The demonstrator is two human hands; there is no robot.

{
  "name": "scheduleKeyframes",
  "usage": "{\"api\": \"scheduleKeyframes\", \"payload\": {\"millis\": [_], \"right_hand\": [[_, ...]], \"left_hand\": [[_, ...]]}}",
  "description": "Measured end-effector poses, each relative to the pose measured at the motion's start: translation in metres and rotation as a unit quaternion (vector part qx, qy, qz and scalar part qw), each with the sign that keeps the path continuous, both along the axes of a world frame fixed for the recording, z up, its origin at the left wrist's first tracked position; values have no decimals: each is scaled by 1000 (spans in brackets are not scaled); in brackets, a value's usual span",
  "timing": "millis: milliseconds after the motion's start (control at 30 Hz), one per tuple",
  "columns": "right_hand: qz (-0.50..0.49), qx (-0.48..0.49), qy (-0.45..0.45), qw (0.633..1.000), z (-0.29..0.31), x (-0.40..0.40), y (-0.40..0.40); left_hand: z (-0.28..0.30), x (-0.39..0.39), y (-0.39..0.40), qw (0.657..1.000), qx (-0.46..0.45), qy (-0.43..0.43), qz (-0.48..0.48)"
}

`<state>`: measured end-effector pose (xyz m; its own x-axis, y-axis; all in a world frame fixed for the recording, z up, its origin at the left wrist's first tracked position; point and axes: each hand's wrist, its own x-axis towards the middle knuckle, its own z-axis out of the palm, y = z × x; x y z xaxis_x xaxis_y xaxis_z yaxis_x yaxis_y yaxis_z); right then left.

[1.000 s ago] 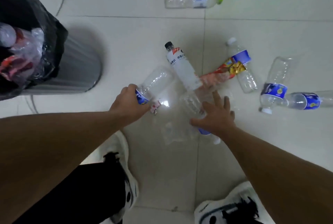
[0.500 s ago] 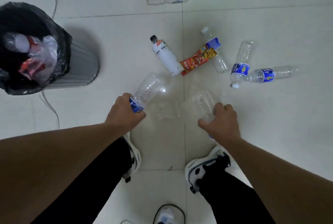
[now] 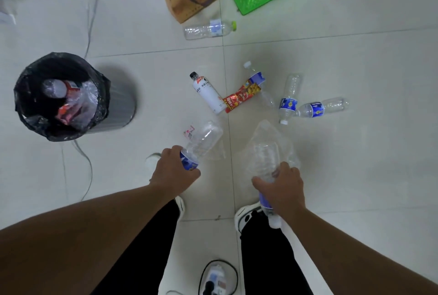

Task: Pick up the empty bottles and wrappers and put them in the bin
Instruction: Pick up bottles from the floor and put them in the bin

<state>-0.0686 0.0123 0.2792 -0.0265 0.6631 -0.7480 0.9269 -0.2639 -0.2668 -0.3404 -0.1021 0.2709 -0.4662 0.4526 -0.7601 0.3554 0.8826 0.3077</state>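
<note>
left hand [image 3: 174, 173] grips bottle [image 3: 201, 143] | right hand [image 3: 283, 190] grips crushed bottle [image 3: 265, 159]

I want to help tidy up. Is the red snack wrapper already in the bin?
No, the red snack wrapper lies on the floor between the white bottle and a clear bottle, well away from the bin.
</note>
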Motion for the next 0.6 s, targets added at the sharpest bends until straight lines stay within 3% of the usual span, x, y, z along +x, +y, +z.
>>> {"api": "scheduleKeyframes", "payload": {"millis": [200, 433, 600], "right_hand": [[-17, 8, -1, 1000, -51, 2, 0], [-50, 13, -1, 999, -183, 8, 8], [-81, 1, 8, 997, -243, 12, 4]], "left_hand": [[-70, 23, 5, 997, -19, 27, -71], [-239, 56, 9, 989, -84, -17, -117], [-304, 74, -12, 988, -38, 39, -147]]}}
